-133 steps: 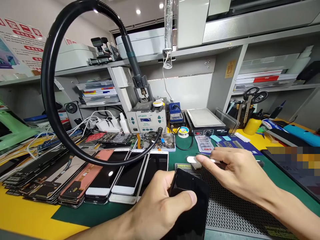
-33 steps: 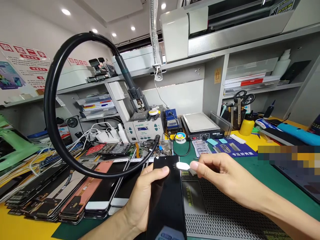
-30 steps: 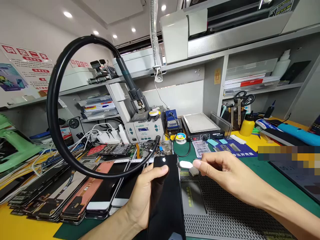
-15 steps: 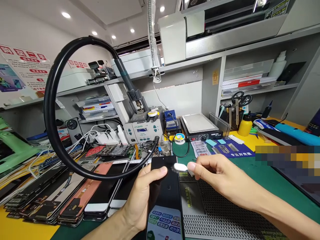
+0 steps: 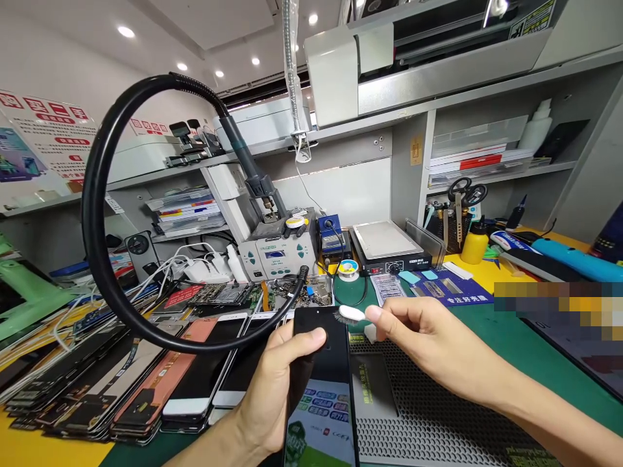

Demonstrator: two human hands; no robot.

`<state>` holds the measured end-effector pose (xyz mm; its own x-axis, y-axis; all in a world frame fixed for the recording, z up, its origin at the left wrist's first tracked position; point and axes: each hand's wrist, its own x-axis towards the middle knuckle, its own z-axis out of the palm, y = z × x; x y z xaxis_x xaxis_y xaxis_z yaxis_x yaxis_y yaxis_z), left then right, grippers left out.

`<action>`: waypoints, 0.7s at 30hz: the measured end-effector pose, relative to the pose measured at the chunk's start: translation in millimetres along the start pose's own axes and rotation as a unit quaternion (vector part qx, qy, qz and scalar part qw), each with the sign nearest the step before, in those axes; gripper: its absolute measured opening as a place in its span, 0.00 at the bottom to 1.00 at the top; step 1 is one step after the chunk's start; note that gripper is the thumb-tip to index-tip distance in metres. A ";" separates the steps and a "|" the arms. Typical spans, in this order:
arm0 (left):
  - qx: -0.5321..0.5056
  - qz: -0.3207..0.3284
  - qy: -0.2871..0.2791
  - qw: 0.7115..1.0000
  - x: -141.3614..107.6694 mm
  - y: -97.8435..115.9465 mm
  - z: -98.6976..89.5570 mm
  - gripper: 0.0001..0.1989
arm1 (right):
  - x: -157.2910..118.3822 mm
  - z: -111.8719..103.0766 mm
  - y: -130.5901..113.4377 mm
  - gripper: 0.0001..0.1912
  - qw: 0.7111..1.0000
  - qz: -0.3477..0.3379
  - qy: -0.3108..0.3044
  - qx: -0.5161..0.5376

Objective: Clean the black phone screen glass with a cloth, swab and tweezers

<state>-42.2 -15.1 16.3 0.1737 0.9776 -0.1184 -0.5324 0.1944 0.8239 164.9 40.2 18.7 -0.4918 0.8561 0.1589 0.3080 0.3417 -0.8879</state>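
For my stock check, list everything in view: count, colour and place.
phone: 1, black, held front centre
brush: 1, white, at the phone's upper right edge
perforated mat: 1, dark grey, front right
stacked screens: several, mostly black, left
hose: 1, black, looped above the screens
control station: 1, grey, back centre
hot plate: 1, black and silver, right of the station
squeeze bottle: 1, yellow, back right
scissors: 1, black-handled, by the bottle
loose boards: uncountable, mixed colours, behind the screens
shelf boxes: several, clear and white, back
left hand: 1, bare, around the phone
right hand: 1, bare, pinching the brush
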 end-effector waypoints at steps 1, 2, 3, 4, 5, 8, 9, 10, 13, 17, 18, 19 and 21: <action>-0.002 -0.001 0.000 1.000 0.0 0.3 -0.2 0.09 | 0.3 -0.2 2.0 0.29 1.000 -0.002 -0.005 -0.015; -0.006 -0.003 0.000 1.000 0.0 0.7 -0.3 0.09 | 0.7 -1.2 4.5 0.29 0.999 -0.001 -0.008 -0.036; -0.011 -0.004 0.000 1.000 -0.2 1.1 -0.2 0.09 | 1.3 -2.8 7.3 0.29 0.998 0.004 -0.008 -0.066; -0.016 -0.002 -0.001 1.000 -0.5 1.6 0.0 0.10 | 2.0 -4.8 9.9 0.29 0.995 0.012 -0.005 -0.100; -0.021 0.001 -0.003 1.000 -1.0 2.1 0.3 0.10 | 2.7 -6.9 12.0 0.29 0.991 0.021 -0.003 -0.131; -0.026 0.011 -0.007 1.000 -3.0 3.3 1.8 0.12 | 3.6 -11.3 13.2 0.29 0.988 0.031 0.005 -0.149; -0.024 0.012 -0.006 1.000 -3.6 3.6 2.2 0.12 | 3.4 -11.7 11.4 0.29 0.992 0.025 0.009 -0.127; -0.022 0.010 -0.005 1.000 -4.0 3.8 2.6 0.11 | 2.9 -11.5 8.8 0.28 0.995 0.019 0.013 -0.099; -0.018 0.002 -0.002 1.000 -3.9 3.9 3.0 0.11 | 0.7 -7.9 -0.7 0.28 0.999 0.018 0.018 -0.030; -0.004 0.000 0.002 1.000 -1.8 3.2 1.9 0.10 | -1.9 -2.0 -5.8 0.29 1.000 0.018 0.009 0.003; -0.005 -0.003 0.001 1.000 -1.2 3.0 1.3 0.10 | -2.2 -1.8 -4.9 0.29 1.000 0.013 0.006 -0.005; -0.010 -0.008 -0.001 1.000 -0.6 2.8 0.7 0.10 | -2.3 -2.4 -3.2 0.28 1.000 0.006 0.002 -0.018; -0.031 -0.023 0.011 0.999 0.3 2.4 -0.9 0.08 | -1.7 -5.9 1.4 0.29 0.998 -0.001 -0.003 -0.061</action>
<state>-44.1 -14.3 17.7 0.1803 0.9692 -0.1680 -0.5755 0.2425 0.7810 171.0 41.6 19.7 -0.4979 0.8528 0.1578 0.4037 0.3890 -0.8281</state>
